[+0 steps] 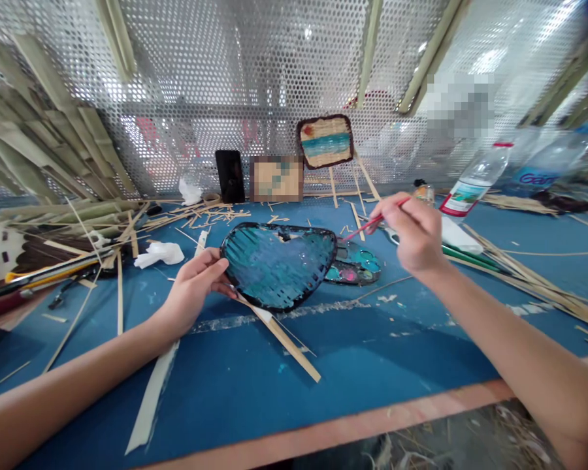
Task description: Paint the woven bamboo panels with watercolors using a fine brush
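Note:
My left hand [198, 284] grips the left edge of a heart-shaped woven fan [279, 267], painted in blues with a black rim. The fan is tilted up over the table, its bamboo handle [294, 349] pointing toward the front edge. Pinched in my right hand [411, 232] is a thin red paintbrush [372, 223]; its tip is close to the fan's upper right rim, and I cannot tell whether they touch. Partly hidden behind the fan lies a paint palette [360, 266] with blue, teal and pink paint.
A blue table [362, 385] carries scattered bamboo strips [534, 277]. A second fan [326, 142], a phone [230, 176] and a pixelated picture [276, 179] stand at the back by a perforated metal screen [255, 59]. A bottle [476, 183] stands right; bamboo stalks [53, 117] lean left.

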